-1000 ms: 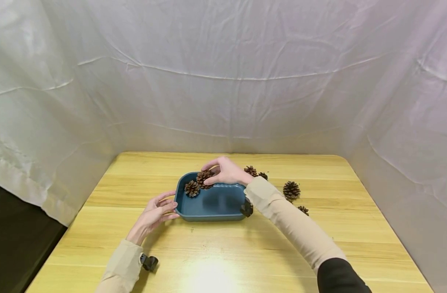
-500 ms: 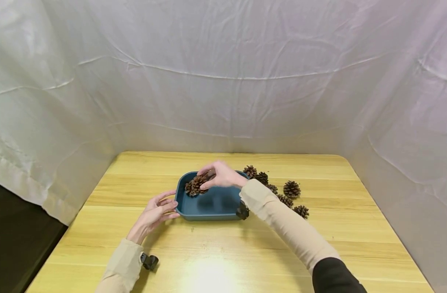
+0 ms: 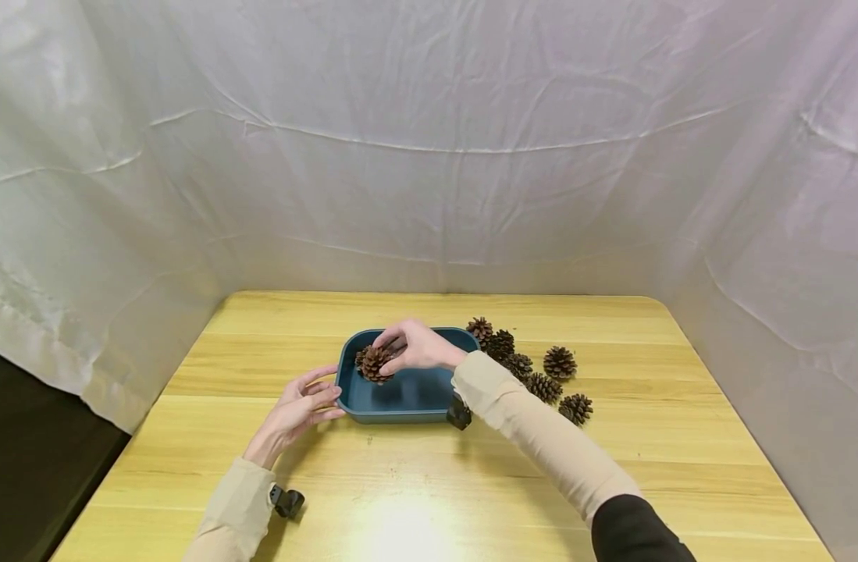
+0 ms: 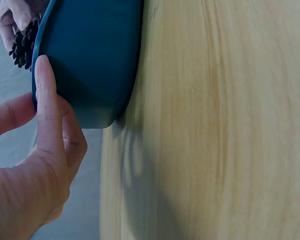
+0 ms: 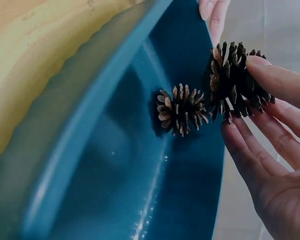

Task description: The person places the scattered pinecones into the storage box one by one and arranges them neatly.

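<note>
A dark blue rectangular tray [image 3: 418, 394] with rounded corners stands on the table. My left hand [image 3: 302, 406] holds its left end, thumb on the rim and the other fingers spread about the outer wall. Over the tray's left part, my right hand [image 3: 414, 347] pinches a brown pinecone [image 5: 235, 82] between thumb and fingertips. A second pinecone [image 5: 181, 111] lies inside the tray against its end; from the head it is mostly hidden behind the held one. The left wrist view shows the held pinecone [image 4: 24, 46] just beyond the rim.
Right of the tray, several pinecones [image 3: 544, 385] lie in a slanting row, with one pinecone [image 3: 559, 363] slightly apart. The wooden table [image 3: 316, 499] is enclosed by pale hanging cloth [image 3: 443, 187] at the back and sides.
My right hand has moved left and down with the pinecone, closer to the one in the tray. More of the pinecones on the right show past the sleeve. My left hand stays put.
</note>
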`<state>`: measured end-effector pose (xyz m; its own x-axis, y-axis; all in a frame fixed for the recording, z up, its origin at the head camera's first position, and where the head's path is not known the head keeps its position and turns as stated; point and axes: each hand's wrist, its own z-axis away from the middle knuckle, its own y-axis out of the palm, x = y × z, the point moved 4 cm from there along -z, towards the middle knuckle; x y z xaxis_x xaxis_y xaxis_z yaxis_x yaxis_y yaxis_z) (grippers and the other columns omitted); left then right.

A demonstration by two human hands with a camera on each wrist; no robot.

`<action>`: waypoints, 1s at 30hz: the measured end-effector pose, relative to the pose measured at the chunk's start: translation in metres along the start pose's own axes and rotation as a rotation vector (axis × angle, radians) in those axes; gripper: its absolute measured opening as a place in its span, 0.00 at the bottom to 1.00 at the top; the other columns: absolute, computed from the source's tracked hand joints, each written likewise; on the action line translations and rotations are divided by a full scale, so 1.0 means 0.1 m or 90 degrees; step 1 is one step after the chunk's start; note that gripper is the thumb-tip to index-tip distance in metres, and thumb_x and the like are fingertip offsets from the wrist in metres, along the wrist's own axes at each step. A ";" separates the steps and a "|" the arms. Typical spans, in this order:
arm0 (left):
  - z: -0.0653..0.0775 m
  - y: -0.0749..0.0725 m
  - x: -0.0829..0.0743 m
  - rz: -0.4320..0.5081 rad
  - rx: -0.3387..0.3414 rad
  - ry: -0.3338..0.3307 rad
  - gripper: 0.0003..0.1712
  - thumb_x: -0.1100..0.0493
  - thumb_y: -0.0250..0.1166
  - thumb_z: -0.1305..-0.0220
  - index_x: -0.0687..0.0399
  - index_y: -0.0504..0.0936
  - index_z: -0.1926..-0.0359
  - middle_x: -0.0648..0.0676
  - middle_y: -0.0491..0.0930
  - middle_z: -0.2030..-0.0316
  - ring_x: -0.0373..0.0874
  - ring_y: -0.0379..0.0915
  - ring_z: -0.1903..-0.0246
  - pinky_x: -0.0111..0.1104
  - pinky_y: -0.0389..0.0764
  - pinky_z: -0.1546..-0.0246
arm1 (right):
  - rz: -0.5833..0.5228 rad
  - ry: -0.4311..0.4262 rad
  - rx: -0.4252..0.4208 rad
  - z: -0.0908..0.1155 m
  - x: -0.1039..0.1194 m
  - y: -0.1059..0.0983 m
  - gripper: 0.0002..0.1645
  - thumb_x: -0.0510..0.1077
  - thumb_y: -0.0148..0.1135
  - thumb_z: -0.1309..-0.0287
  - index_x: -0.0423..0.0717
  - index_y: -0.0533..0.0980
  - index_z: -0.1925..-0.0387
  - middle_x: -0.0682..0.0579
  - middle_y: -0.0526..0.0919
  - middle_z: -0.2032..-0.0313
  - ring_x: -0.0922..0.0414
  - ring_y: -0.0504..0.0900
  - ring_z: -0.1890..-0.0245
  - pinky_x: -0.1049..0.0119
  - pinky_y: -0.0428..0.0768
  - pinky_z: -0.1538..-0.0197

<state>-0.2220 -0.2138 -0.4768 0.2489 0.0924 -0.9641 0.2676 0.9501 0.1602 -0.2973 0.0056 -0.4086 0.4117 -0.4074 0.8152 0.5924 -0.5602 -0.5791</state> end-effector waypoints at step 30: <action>-0.02 -0.01 0.02 0.021 -0.006 -0.004 0.37 0.71 0.55 0.28 0.71 0.49 0.24 0.49 0.79 0.60 0.38 0.83 0.64 0.30 0.90 0.57 | 0.028 0.070 -0.006 -0.08 -0.22 0.22 0.22 0.40 0.78 0.49 0.46 0.83 0.51 0.46 0.84 0.46 0.50 0.85 0.50 0.66 0.88 0.51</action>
<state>-0.2233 -0.2136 -0.4796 0.2632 0.1215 -0.9571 0.2510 0.9493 0.1896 -0.2988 -0.0033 -0.4399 0.3583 -0.5078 0.7834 0.5687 -0.5468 -0.6145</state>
